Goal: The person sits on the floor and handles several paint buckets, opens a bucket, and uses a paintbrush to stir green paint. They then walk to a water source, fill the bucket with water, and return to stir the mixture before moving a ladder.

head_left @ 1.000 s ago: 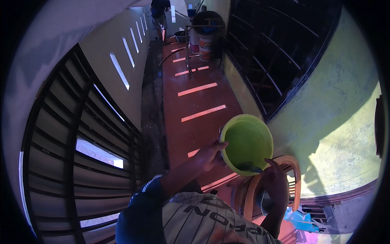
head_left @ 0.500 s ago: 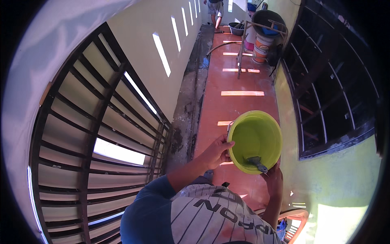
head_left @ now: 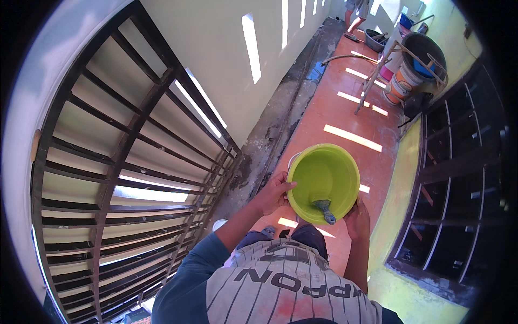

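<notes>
In front of my body is a bucket (head_left: 320, 161), its inside coated yellow-green, with its opening turned up toward me. My left hand (head_left: 275, 193) grips the left side of the rim, the thumb over the edge. On the lower right side, my right hand (head_left: 356, 219) is closed against the bucket; some of its fingers are hidden behind the wall. A paintbrush (head_left: 324, 210) leans inside, its bristle end in the yellow-green paint and its stained grey handle reaching the near rim. Neither hand touches the brush.
A dark metal grille (head_left: 121, 162) stands along the left. On the right is a dark barred window (head_left: 450, 189) in a yellow-green wall. Farther along the red tiled floor (head_left: 324, 116) are a stand (head_left: 372, 78), stacked buckets (head_left: 402, 83), a basin (head_left: 375, 40) and another person's legs (head_left: 356, 19).
The surroundings have turned clockwise in view and the bucket appears slightly farther left. My right hand shows more at the bucket's side. The brush handle points more straight toward me.
</notes>
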A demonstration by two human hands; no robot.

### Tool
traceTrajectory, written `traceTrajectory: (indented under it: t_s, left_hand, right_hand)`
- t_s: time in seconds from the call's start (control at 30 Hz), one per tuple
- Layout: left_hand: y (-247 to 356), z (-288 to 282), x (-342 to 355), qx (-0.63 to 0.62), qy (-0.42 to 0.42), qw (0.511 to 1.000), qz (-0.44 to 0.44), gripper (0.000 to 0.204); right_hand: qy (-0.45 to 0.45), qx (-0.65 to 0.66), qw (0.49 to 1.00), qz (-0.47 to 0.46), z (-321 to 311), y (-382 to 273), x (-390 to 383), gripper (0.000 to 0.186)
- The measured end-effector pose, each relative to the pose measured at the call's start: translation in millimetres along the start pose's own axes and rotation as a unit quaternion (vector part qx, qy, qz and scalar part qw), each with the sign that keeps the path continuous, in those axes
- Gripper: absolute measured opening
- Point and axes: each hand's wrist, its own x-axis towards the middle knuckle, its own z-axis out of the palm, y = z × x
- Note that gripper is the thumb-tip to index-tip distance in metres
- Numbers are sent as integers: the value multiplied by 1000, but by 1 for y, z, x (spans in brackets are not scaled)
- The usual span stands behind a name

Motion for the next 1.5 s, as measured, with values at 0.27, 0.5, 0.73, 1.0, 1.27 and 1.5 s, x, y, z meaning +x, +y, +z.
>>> traceTrajectory:
  t_s: [0.27,0.5,0.73,1.0,1.27,1.5]
  left_hand:
    - [-31,-47,54,-108,200,970,89,25]
    - [-94,-53,14,-158,418,883,145,36]
    - [-192,-84,-59,-229,564,769,197,33]
    - [-318,-182,-157,-180,745,604,220,50]
    - [-434,-371,-196,-293,778,488,267,50]
    - [-534,-520,-195,-394,775,433,238,48]
  right_hand:
    - [-149,-116,942,279,41,-34,177,61]
    - [-444,-403,745,292,108,26,267,65]
    - [-375,-346,700,499,161,161,250,69]
    - [-388,-585,536,470,208,365,158,76]
    - [-405,-669,465,415,217,603,106,66]
    - [-388,-704,437,404,200,791,108,75]
